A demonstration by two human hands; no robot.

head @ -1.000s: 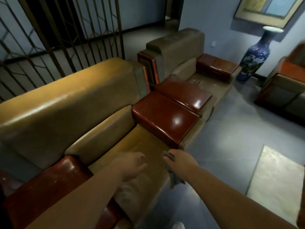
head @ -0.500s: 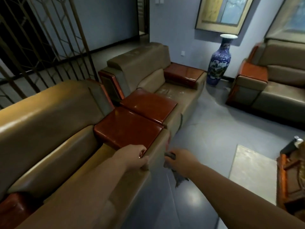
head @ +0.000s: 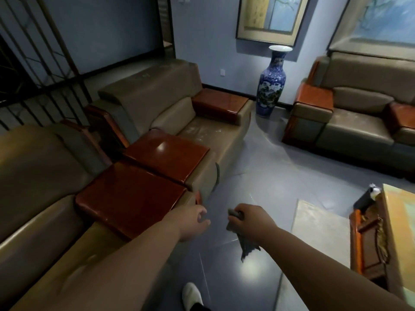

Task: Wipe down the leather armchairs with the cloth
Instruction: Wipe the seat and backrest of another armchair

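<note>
Hands out over the floor at the corner of the nearest armchair.

From the head camera: the right hand (head: 252, 223) grips a dark cloth (head: 246, 243), its tail hanging free above the tiles; the left hand (head: 193, 222) hangs loosely curled, holding nothing, just off the front edge of the near armchair (head: 45, 198). Bare grey floor (head: 265, 176) opens between the second armchair (head: 179, 108), the vase (head: 270, 84) and the sofa (head: 363, 122). No writing is legible.
</note>
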